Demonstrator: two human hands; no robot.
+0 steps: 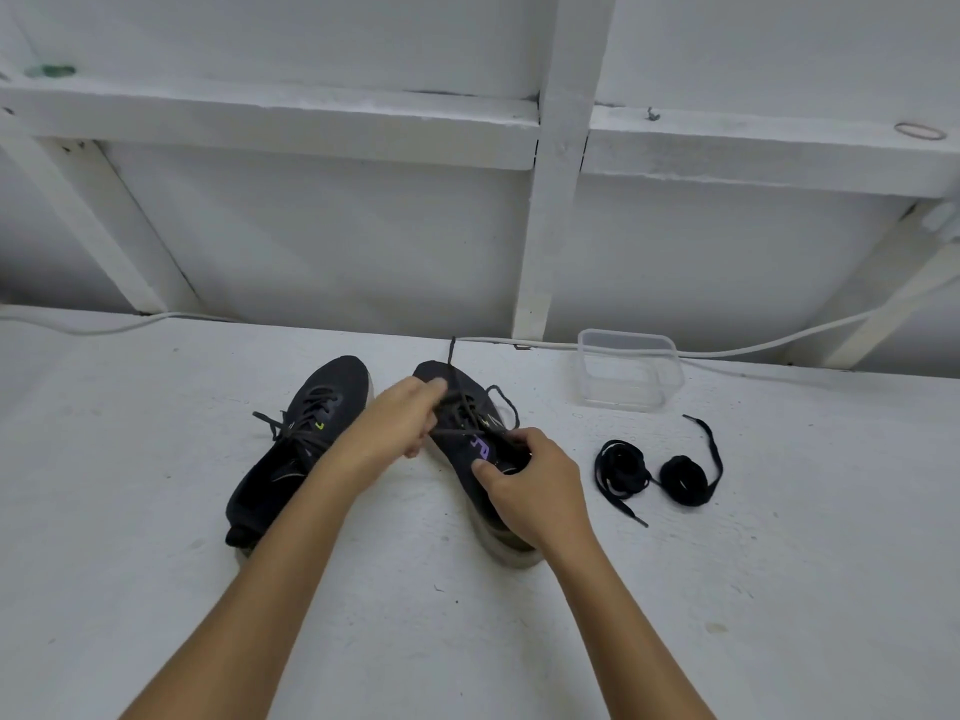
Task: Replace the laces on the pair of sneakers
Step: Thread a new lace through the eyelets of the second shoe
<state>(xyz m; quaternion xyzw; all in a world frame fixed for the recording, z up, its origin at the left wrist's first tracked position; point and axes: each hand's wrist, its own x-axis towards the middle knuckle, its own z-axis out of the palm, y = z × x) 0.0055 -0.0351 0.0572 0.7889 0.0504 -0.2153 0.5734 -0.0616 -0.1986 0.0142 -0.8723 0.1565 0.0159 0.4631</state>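
Note:
Two black sneakers stand side by side on the white table, toes pointing away. The left sneaker (296, 449) is laced, with its lace ends loose. My left hand (400, 418) pinches the old lace (457, 402) over the right sneaker (462, 459), and one lace end sticks up past the toe. My right hand (524, 480) grips that sneaker by its collar and tongue. Two coiled black replacement laces (654, 472) lie on the table to the right of the sneakers.
A clear plastic container (628, 371) stands at the back right near the wall. A white cable (779, 345) runs along the table's far edge. The white wall (311, 241) with beams rises just behind the sneakers.

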